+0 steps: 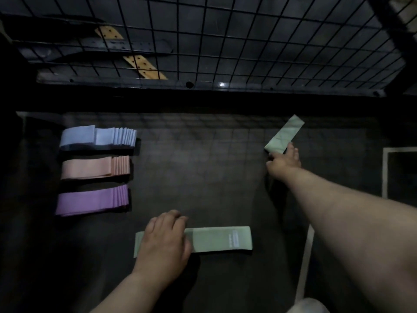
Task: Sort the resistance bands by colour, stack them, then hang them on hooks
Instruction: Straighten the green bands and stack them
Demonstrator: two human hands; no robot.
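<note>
Three sorted stacks lie at the left of the dark table: blue bands (99, 137), peach bands (94, 167) and purple bands (92, 199). A green band (216, 239) lies flat near the front, with a pale label near its right end. My left hand (165, 239) rests flat on its left part, fingers relaxed. At the far right my right hand (283, 162) pinches the near end of a second green band (285, 134), which slants up to the right.
A black wire grid panel (225, 41) stands behind the table, with dark and tan perforated strips (144, 66) behind it. A pale table edge (305, 263) runs down the right side. A pale-framed dark box (399, 172) sits further right.
</note>
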